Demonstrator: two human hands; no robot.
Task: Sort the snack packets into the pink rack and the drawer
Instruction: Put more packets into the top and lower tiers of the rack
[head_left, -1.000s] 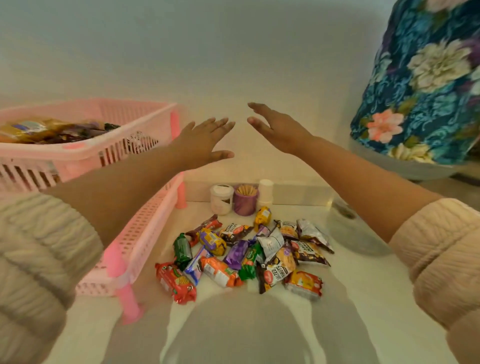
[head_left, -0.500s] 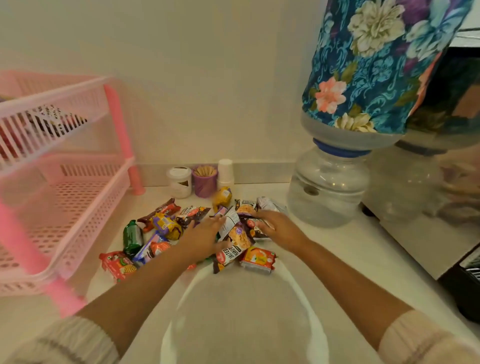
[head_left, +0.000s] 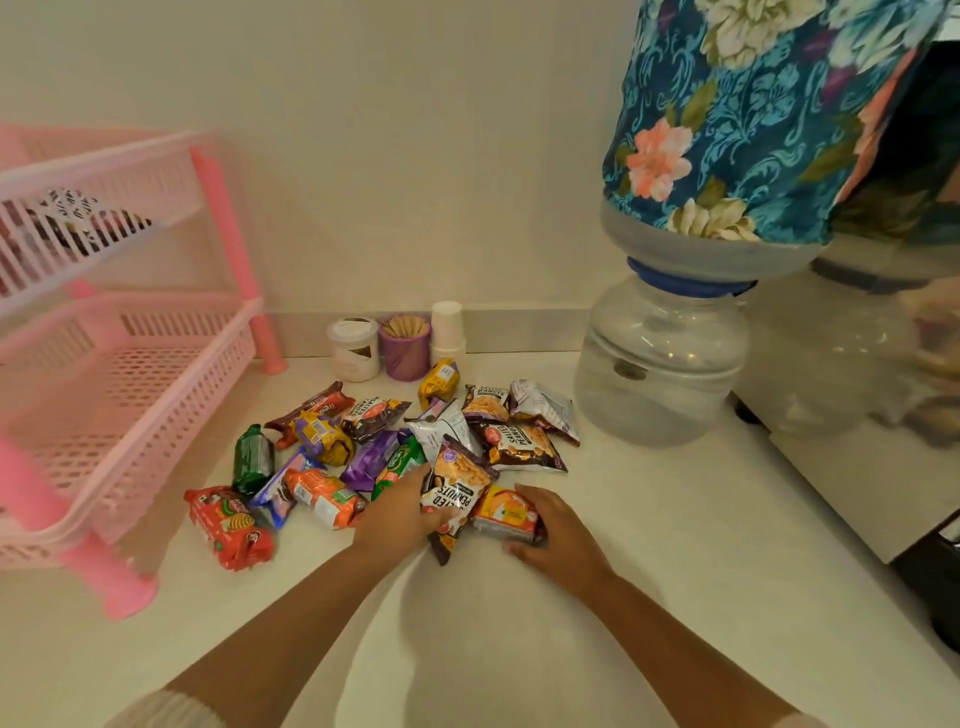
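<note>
A heap of several bright snack packets (head_left: 363, 447) lies on the white counter. At the heap's near edge my left hand (head_left: 400, 512) grips a salted peanuts packet (head_left: 457, 488), which stands tilted up. Beside it my right hand (head_left: 550, 530) closes around an orange packet (head_left: 504, 512). The pink rack (head_left: 119, 364) stands at the left with two tiers in view. Its upper tier holds some packets seen through the slats. Its lower tier looks bare. No drawer is in view.
A white tub (head_left: 353, 348), a purple cup of sticks (head_left: 405, 345) and stacked white cups (head_left: 448, 330) stand against the wall behind the heap. A water dispenser jug (head_left: 660, 358) with a floral cover (head_left: 753, 114) stands at the right. A dark appliance edge (head_left: 935, 577) is far right.
Both hands came down from in front of the wall onto the heap, then drew back to its near edge. Each hand has closed on a packet.
</note>
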